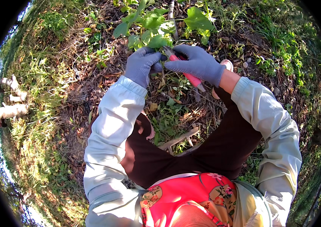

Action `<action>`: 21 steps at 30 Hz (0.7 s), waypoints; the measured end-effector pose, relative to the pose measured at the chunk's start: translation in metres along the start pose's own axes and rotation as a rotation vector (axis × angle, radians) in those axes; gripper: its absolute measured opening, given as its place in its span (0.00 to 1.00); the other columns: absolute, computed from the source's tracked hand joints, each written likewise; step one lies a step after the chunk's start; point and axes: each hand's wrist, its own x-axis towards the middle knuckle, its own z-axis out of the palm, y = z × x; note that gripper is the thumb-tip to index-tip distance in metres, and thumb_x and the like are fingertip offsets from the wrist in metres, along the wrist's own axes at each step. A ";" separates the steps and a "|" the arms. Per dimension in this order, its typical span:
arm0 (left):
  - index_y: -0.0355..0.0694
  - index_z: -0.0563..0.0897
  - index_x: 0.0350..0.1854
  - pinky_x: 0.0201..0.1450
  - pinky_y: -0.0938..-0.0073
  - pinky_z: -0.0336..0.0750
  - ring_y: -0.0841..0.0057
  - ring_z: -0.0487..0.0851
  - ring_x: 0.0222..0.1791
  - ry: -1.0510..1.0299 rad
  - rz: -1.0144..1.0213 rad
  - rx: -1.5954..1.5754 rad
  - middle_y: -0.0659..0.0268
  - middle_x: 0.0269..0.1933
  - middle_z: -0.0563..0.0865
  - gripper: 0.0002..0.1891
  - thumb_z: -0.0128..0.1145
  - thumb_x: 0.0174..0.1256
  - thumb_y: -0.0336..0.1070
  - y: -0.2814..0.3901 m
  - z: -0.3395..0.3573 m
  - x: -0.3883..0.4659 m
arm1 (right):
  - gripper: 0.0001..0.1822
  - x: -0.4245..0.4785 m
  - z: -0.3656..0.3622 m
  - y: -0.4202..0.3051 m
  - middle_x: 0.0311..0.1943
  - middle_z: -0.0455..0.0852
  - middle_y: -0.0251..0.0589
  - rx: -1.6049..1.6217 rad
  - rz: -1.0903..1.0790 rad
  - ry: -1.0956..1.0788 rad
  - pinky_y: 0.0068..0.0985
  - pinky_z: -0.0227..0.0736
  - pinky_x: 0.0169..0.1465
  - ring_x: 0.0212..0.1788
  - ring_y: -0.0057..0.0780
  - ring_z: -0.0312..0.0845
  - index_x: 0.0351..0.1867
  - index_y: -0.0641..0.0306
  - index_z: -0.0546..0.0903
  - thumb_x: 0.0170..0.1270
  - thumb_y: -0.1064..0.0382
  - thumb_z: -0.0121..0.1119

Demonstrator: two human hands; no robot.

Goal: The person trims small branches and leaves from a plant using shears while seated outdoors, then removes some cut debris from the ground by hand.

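Both my hands wear grey knit gloves with small dots. My right hand (198, 62) is closed around a pair of red-handled pruning shears (192, 79), whose metal tip points up and left at the base of a broad-leaved green plant (153, 21). Beside the tip, my left hand (143, 63) has its thumb and fingers bent together just below the lowest leaves. Whether it pinches a stem is hidden by the fingers and leaves. A large leaf (198, 19) spreads above my right hand.
A low wooden seat or frame (181, 139) lies between my legs. A thin branch (171, 11) lies on the ground behind the plant. Pale cut tree limbs (9, 111) stand at the left edge. Dry leaves, straw and weeds cover the ground around my shoes.
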 end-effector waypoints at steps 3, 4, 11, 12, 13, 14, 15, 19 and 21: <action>0.34 0.81 0.46 0.27 0.81 0.78 0.81 0.81 0.23 -0.043 -0.050 -0.114 0.66 0.30 0.85 0.12 0.63 0.61 0.30 0.002 -0.003 0.002 | 0.37 -0.003 0.000 -0.003 0.30 0.84 0.50 -0.078 -0.044 0.019 0.32 0.74 0.39 0.33 0.39 0.82 0.42 0.69 0.81 0.49 0.32 0.67; 0.34 0.81 0.46 0.27 0.80 0.77 0.81 0.80 0.22 -0.030 -0.063 -0.097 0.66 0.30 0.84 0.12 0.63 0.61 0.31 0.003 -0.001 0.001 | 0.36 -0.005 0.000 -0.003 0.29 0.83 0.50 -0.115 -0.063 0.035 0.33 0.74 0.39 0.32 0.40 0.81 0.41 0.68 0.81 0.49 0.33 0.67; 0.32 0.80 0.50 0.24 0.80 0.73 0.81 0.78 0.20 -0.059 -0.061 -0.057 0.64 0.33 0.86 0.16 0.63 0.60 0.30 -0.001 -0.010 0.003 | 0.34 -0.007 -0.003 -0.011 0.27 0.83 0.50 -0.233 -0.080 0.006 0.34 0.74 0.39 0.31 0.42 0.82 0.43 0.67 0.82 0.49 0.36 0.68; 0.31 0.80 0.51 0.23 0.80 0.73 0.81 0.77 0.19 -0.076 -0.054 -0.047 0.63 0.34 0.87 0.17 0.63 0.59 0.29 0.002 -0.010 0.002 | 0.34 -0.008 -0.004 -0.013 0.29 0.84 0.50 -0.238 -0.069 -0.008 0.33 0.75 0.40 0.32 0.41 0.82 0.44 0.67 0.82 0.49 0.36 0.68; 0.30 0.78 0.53 0.23 0.82 0.71 0.83 0.76 0.19 -0.032 -0.046 0.009 0.63 0.34 0.87 0.19 0.63 0.60 0.29 0.004 -0.008 0.000 | 0.36 -0.006 -0.005 -0.009 0.31 0.84 0.50 -0.151 -0.061 0.029 0.32 0.75 0.42 0.35 0.39 0.83 0.46 0.68 0.81 0.49 0.36 0.68; 0.29 0.76 0.56 0.22 0.84 0.70 0.84 0.75 0.19 0.013 -0.038 0.065 0.63 0.34 0.86 0.20 0.62 0.61 0.28 0.007 -0.006 -0.004 | 0.37 -0.003 -0.006 -0.001 0.34 0.85 0.50 -0.063 -0.053 0.064 0.32 0.75 0.44 0.37 0.38 0.83 0.48 0.69 0.81 0.50 0.36 0.68; 0.28 0.75 0.58 0.22 0.86 0.68 0.85 0.74 0.19 0.054 -0.031 0.118 0.62 0.34 0.86 0.22 0.61 0.61 0.27 0.008 -0.003 -0.005 | 0.39 0.000 -0.010 0.007 0.36 0.85 0.50 0.022 -0.041 0.102 0.31 0.75 0.45 0.39 0.36 0.83 0.51 0.70 0.81 0.50 0.35 0.68; 0.21 0.70 0.59 0.20 0.83 0.69 0.81 0.77 0.18 0.093 0.007 0.092 0.56 0.34 0.88 0.29 0.63 0.55 0.26 0.011 -0.016 -0.006 | 0.38 -0.001 -0.041 0.002 0.44 0.84 0.44 -0.186 0.150 -0.053 0.30 0.74 0.52 0.44 0.32 0.81 0.57 0.69 0.77 0.53 0.41 0.69; 0.21 0.72 0.58 0.19 0.82 0.68 0.82 0.77 0.17 0.058 0.014 0.113 0.59 0.30 0.87 0.28 0.65 0.54 0.27 0.016 -0.025 -0.006 | 0.37 -0.008 -0.048 -0.002 0.45 0.83 0.46 -0.609 0.139 -0.156 0.34 0.74 0.52 0.45 0.40 0.82 0.56 0.67 0.78 0.50 0.41 0.69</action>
